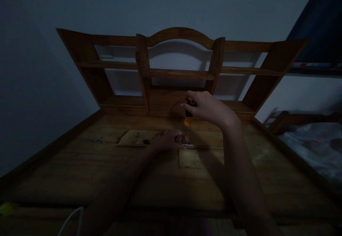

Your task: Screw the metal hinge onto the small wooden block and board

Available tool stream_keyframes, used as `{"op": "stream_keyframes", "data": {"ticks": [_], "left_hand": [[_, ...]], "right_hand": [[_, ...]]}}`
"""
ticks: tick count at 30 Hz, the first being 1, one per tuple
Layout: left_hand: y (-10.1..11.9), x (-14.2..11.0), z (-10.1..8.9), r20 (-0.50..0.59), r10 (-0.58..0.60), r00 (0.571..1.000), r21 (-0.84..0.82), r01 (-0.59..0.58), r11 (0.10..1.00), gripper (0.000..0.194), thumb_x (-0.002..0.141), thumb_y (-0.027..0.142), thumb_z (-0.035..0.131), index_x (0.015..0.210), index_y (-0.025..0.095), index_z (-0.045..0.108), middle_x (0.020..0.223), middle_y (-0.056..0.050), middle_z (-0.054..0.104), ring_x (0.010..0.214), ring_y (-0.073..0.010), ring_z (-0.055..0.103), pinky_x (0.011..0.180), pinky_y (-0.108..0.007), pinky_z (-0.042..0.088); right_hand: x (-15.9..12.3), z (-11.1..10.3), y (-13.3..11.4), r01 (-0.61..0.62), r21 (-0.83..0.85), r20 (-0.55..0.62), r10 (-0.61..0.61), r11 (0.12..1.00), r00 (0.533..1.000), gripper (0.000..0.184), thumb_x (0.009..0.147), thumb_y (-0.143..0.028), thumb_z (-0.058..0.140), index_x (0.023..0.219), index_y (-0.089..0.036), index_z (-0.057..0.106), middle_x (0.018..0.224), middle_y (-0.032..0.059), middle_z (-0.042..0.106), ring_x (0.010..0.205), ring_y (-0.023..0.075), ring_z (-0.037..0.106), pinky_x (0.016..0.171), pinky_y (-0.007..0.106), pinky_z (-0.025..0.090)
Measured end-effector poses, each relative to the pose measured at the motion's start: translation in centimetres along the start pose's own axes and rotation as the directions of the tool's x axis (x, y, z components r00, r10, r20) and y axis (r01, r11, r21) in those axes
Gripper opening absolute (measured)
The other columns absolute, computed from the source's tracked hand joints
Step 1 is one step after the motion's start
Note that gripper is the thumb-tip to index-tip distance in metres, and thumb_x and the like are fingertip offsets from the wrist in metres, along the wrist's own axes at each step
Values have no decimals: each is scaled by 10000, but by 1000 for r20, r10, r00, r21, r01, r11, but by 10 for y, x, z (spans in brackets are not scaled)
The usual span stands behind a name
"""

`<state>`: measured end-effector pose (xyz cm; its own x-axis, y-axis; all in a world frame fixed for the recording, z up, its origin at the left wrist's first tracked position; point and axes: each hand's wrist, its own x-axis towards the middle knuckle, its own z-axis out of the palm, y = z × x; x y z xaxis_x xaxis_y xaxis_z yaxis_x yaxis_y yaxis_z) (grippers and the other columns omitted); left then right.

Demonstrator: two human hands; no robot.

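My right hand is closed round the black and yellow handle of a screwdriver. Its shaft points down, with the tip at a small shiny metal piece, which looks like a hinge. That piece lies where a long board meets a small square wooden piece. My left hand rests low on the long board, its fingers curled beside the screwdriver tip and against the metal piece. What those fingers pinch is too dark to make out.
All this lies on a wooden desk with a shelf unit at the back. Thin metal bits, perhaps screws, lie to the left. A yellow object is at the lower left edge. Bedding shows on the right.
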<state>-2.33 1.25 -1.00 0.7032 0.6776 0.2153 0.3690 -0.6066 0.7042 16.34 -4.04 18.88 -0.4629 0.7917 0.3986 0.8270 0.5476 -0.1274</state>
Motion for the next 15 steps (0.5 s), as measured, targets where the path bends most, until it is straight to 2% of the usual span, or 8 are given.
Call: {"op": "stream_keyframes", "data": {"ticks": [4, 8, 11, 15], "left_hand": [[2, 0, -1, 2, -12, 1000, -7, 12, 1000, 402, 740, 459, 805, 993, 164, 702, 783, 18, 533, 715, -114, 463, 631, -218, 350], [3, -1, -1, 8, -14, 1000, -12, 14, 1000, 416, 742, 465, 803, 1018, 169, 703, 788, 19, 537, 714, -112, 463, 629, -216, 349], [2, 0, -1, 3, 3, 1000, -25, -3, 1000, 406, 750, 455, 799, 1027, 174, 703, 773, 23, 529, 703, -110, 461, 619, -216, 344], [3, 0, 0, -5, 2, 1000, -20, -2, 1000, 392, 746, 435, 806, 1019, 174, 704, 775, 24, 533, 703, -110, 466, 619, -219, 352]], "right_hand": [[2, 4, 0, -18, -16, -4, 18, 1000, 1000, 300, 944, -467, 569, 1040, -190, 632, 958, 94, 707, 917, 247, 651, 783, 318, 448], [-1, 0, -1, 60, 39, -23, -59, 997, 998, 311, 891, -333, 619, 1170, -197, 608, 1113, 85, 685, 1019, 243, 622, 853, 318, 443], [-3, -5, -2, 89, 80, -20, -88, 993, 996, 337, 880, -217, 582, 1216, -200, 594, 1121, 71, 682, 994, 220, 620, 838, 299, 439], [-2, -5, -3, 77, 62, -25, -76, 995, 997, 274, 909, -261, 582, 1175, -198, 606, 1062, 69, 684, 916, 208, 622, 802, 298, 435]]}}
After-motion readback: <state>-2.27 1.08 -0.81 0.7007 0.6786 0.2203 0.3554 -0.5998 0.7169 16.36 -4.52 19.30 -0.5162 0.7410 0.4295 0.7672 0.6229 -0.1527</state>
